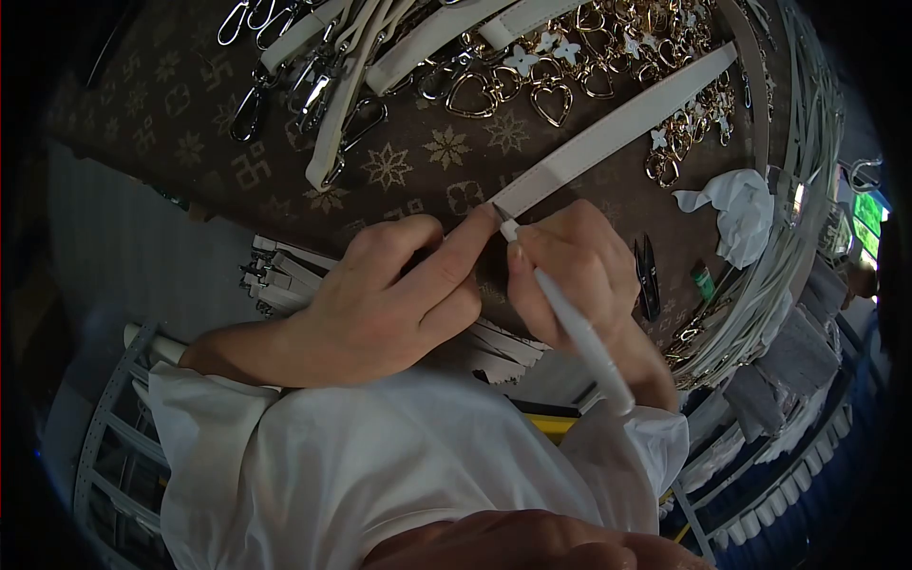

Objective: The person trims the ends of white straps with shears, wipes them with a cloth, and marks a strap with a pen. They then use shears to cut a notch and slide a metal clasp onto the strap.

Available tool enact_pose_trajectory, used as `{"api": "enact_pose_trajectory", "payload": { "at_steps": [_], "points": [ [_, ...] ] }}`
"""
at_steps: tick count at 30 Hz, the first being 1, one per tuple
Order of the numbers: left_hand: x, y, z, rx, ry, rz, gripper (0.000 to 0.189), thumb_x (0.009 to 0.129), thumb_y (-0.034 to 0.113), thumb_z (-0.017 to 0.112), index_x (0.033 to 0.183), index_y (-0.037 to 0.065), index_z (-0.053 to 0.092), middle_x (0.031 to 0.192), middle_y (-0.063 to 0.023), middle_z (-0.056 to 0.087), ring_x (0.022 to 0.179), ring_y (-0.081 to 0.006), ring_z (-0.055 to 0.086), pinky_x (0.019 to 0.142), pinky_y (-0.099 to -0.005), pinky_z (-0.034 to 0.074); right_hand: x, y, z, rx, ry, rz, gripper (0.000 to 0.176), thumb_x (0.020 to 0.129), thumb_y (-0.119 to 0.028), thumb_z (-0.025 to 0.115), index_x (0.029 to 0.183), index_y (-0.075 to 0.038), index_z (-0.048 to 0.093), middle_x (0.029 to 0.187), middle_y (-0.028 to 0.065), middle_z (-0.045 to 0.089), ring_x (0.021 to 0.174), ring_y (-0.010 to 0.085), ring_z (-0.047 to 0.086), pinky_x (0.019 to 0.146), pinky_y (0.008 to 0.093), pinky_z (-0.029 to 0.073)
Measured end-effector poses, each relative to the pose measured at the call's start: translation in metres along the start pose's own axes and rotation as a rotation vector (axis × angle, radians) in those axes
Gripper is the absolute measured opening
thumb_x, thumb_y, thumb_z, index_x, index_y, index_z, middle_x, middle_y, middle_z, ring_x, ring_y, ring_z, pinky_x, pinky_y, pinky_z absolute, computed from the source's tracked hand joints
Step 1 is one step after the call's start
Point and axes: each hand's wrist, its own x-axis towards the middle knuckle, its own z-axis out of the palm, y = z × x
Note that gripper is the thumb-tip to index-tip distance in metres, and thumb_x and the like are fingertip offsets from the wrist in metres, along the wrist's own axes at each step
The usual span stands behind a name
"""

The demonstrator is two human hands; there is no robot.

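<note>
A white strap with stitched edges lies slantwise on the brown patterned cloth, its near end between my two hands. My left hand is closed, with its fingertips gripping that near end. In my right hand is a slim white pen-like tool, its pointed dark tip against the strap end by my left fingertip. The tool's back end slants down toward my right forearm. What exactly the tip does to the strap is too small to tell.
Gold heart-shaped clasps and more straps with silver hooks lie along the far side. To the right are a crumpled white cloth, black snips, a small green-labelled item and bundled pale straps. More straps hang at the near edge.
</note>
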Motion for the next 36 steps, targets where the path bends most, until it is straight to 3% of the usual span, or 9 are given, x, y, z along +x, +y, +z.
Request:
{"api": "enact_pose_trajectory", "payload": {
  "at_steps": [2, 4, 18, 21, 23, 25, 27, 31, 36],
  "points": [
    [0.0, 0.0, -0.001, 0.022, -0.015, 0.013, 0.015, 0.067, 0.003, 0.059, 0.079, -0.001, 0.051, 0.116, -0.017, 0.052, 0.083, -0.0237, 0.046, 0.071, -0.029, 0.04, 0.0, -0.002, -0.003, -0.02, 0.008, -0.019, 0.006, 0.077, 0.0, 0.061, 0.08, 0.003, 0.056, 0.067, 0.0071, 0.056, 0.054, 0.0097, 0.051, 0.045, 0.0234, 0.041],
    [0.001, 0.0, -0.002, 0.046, -0.031, 0.023, 0.015, 0.067, 0.003, 0.059, 0.079, 0.0, 0.051, 0.116, -0.0171, 0.052, 0.083, -0.0237, 0.046, 0.071, -0.0289, 0.041, 0.004, -0.003, -0.012, 0.411, -0.008, 0.503, 0.006, 0.077, 0.0, 0.06, 0.08, 0.002, 0.056, 0.068, 0.0066, 0.056, 0.054, 0.0085, 0.051, 0.045, 0.0224, 0.04],
    [-0.002, 0.0, 0.011, 0.22, 0.088, 0.048, 0.012, 0.069, 0.015, 0.053, 0.067, 0.006, 0.046, 0.11, -0.0125, 0.055, 0.085, -0.0233, 0.046, 0.067, -0.0307, 0.044, 0.005, -0.003, -0.01, 0.424, 0.006, 0.531, 0.006, 0.077, -0.001, 0.06, 0.077, 0.002, 0.055, 0.064, 0.0069, 0.055, 0.05, 0.0124, 0.051, 0.045, 0.0235, 0.04],
    [0.002, -0.001, 0.002, 0.063, 0.038, 0.031, 0.016, 0.065, 0.001, 0.061, 0.075, 0.001, 0.049, 0.112, -0.0171, 0.054, 0.079, -0.0233, 0.047, 0.065, -0.0285, 0.042, 0.006, -0.01, -0.006, 0.213, -0.038, 0.383, 0.008, 0.071, 0.001, 0.061, 0.076, 0.001, 0.054, 0.065, 0.0073, 0.053, 0.052, 0.0187, 0.052, 0.045, 0.027, 0.041],
    [0.003, 0.0, -0.002, 0.028, 0.03, 0.016, 0.016, 0.065, 0.001, 0.061, 0.075, 0.001, 0.049, 0.112, -0.0172, 0.055, 0.078, -0.0233, 0.048, 0.065, -0.0284, 0.041, 0.0, -0.008, 0.0, -0.115, -0.094, -0.086, 0.012, 0.066, 0.002, 0.062, 0.075, -0.001, 0.054, 0.067, 0.0072, 0.052, 0.055, 0.023, 0.051, 0.046, 0.0301, 0.041],
    [0.003, 0.001, -0.001, -0.012, 0.018, 0.006, 0.015, 0.066, 0.001, 0.061, 0.075, 0.001, 0.049, 0.112, -0.0173, 0.055, 0.078, -0.0234, 0.048, 0.065, -0.0284, 0.041, -0.002, -0.011, 0.0, -0.144, -0.104, -0.079, 0.015, 0.064, 0.002, 0.063, 0.074, -0.002, 0.054, 0.068, 0.0062, 0.051, 0.057, 0.0221, 0.051, 0.046, 0.0298, 0.041],
    [0.002, -0.001, 0.002, 0.053, 0.022, 0.035, 0.015, 0.065, 0.0, 0.062, 0.074, 0.0, 0.05, 0.112, -0.0169, 0.055, 0.078, -0.0231, 0.048, 0.065, -0.0279, 0.041, 0.002, -0.013, -0.004, 0.104, -0.025, 0.324, 0.012, 0.068, 0.002, 0.063, 0.075, -0.001, 0.054, 0.067, 0.0065, 0.052, 0.055, 0.0199, 0.05, 0.047, 0.0278, 0.04],
    [0.001, 0.0, 0.003, 0.084, 0.029, 0.035, 0.015, 0.064, 0.0, 0.062, 0.074, 0.0, 0.05, 0.113, -0.0161, 0.055, 0.079, -0.0226, 0.048, 0.065, -0.0277, 0.041, 0.0, -0.001, -0.011, 0.539, 0.084, 0.623, 0.005, 0.079, -0.002, 0.059, 0.079, 0.001, 0.055, 0.066, 0.0063, 0.056, 0.053, 0.0097, 0.05, 0.048, 0.0228, 0.04],
    [0.0, 0.0, 0.005, 0.084, 0.055, 0.026, 0.017, 0.064, -0.001, 0.063, 0.073, 0.001, 0.049, 0.112, -0.015, 0.055, 0.078, -0.0221, 0.047, 0.064, -0.0274, 0.041, 0.002, 0.0, -0.01, 0.438, 0.019, 0.51, 0.006, 0.08, -0.003, 0.058, 0.079, 0.001, 0.054, 0.066, 0.0054, 0.056, 0.052, 0.0079, 0.05, 0.047, 0.0222, 0.04]
  ]
}}
